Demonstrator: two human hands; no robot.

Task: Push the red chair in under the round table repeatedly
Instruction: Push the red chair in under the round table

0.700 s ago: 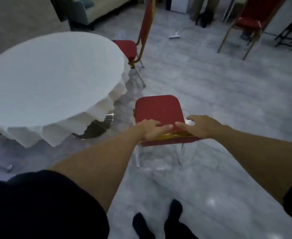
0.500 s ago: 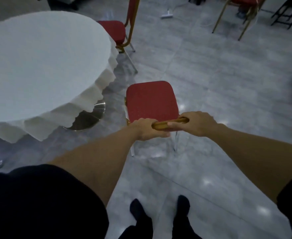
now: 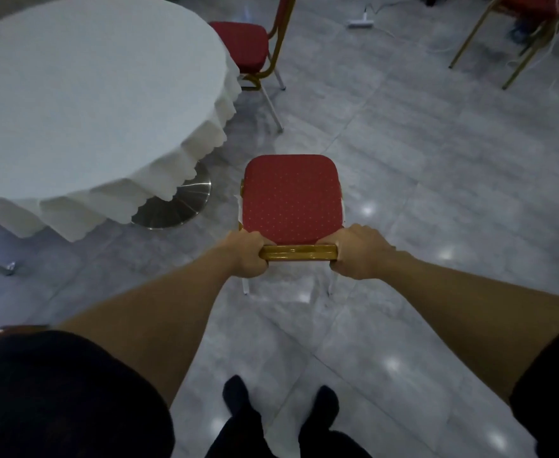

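The red chair stands on the floor straight in front of me, its dotted red seat facing away and its gold backrest top rail nearest me. My left hand is shut on the left end of that rail, and my right hand is shut on the right end. The round table, draped in a white scalloped cloth, sits to the left of the chair, with its shiny metal base showing under the cloth. A gap of bare floor separates chair and table.
A second red chair is tucked against the table's far right side. Gold chair legs stand at the top right. A white power strip with cables lies on the grey tiled floor. My dark-socked feet are below.
Both hands have spread from the rail's middle to its two ends and gripped tighter. The view has tilted further down, so the table and chair look closer and the room's far end has left the frame.
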